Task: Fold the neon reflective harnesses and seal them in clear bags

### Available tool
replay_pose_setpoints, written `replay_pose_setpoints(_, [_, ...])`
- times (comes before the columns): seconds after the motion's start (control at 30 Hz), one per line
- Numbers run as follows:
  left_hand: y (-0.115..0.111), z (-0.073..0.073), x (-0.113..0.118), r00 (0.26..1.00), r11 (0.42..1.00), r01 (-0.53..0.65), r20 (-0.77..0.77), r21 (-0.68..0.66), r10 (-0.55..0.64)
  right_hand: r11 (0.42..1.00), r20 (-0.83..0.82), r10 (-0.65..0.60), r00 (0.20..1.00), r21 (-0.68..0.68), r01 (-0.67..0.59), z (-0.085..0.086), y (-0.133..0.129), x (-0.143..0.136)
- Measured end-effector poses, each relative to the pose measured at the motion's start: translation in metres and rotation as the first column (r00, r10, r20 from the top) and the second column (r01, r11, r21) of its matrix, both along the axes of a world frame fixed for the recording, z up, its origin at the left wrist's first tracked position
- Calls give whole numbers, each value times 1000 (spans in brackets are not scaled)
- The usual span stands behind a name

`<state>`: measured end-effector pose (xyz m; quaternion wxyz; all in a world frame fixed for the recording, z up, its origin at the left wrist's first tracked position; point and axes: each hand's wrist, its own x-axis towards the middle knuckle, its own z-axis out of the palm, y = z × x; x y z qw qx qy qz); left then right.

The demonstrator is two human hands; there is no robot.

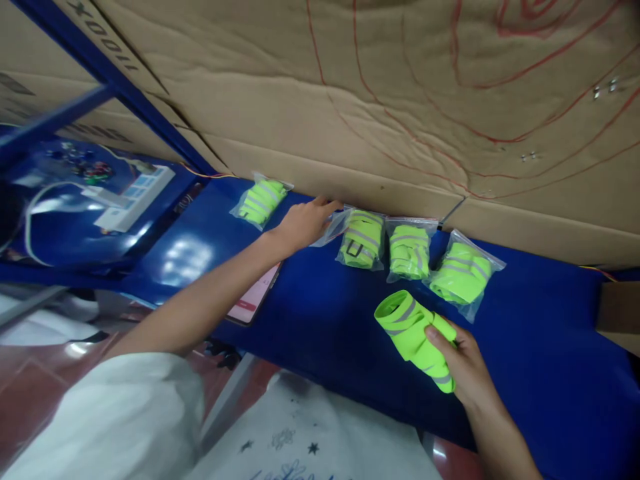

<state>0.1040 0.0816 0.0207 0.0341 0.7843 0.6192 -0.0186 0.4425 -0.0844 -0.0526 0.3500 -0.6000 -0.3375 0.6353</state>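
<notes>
Rolled up in my right hand (pixel 463 360) is a neon yellow-green strap (pixel 413 333) with grey reflective stripes, held above the table's front part. My left hand (pixel 310 223) reaches to the back of the table, its fingertips at a clear plastic bag (pixel 333 227); whether they pinch it is too small to tell. Right of that hand, three bagged neon rolls stand in a row: one with a black buckle (pixel 363 240), a middle one (pixel 409 252) and a right one (pixel 463 273). Another bagged roll (pixel 263 201) lies left of my left hand.
A phone (pixel 253 297) lies on the blue table (pixel 320 333), partly under my left forearm. Behind stands a cardboard wall (pixel 280 113) with red lines. At the left are a blue frame post (pixel 125 80) and a white power strip (pixel 137 197). A cardboard box (pixel 620 310) sits far right.
</notes>
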Motion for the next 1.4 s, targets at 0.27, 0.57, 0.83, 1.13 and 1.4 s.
replay_pose_setpoints(0.27, [-24,-1,6,949,981,-189,247,-45,194,988,40,-148,988,55,146,-10,6,7])
replay_pose_setpoints(0.57, [-121,-2,79,718,955,250,630,161,-295,952,-1,-73,997,298,70,14,-5,6])
replay_pose_setpoints(0.83, [-134,-17,103,644,937,113,693,331,-323,942,409,-223,885,323,88,27,-12,1])
replay_pose_setpoints(1.13, [-127,-24,112,630,665,477,304,575,-715,938,278,-251,927,307,162,14,0,-10])
replay_pose_setpoints(1.4, [-161,-54,93,162,1000,-13,987,14,-11,870,131,-376,917,391,301,-5,-21,-20])
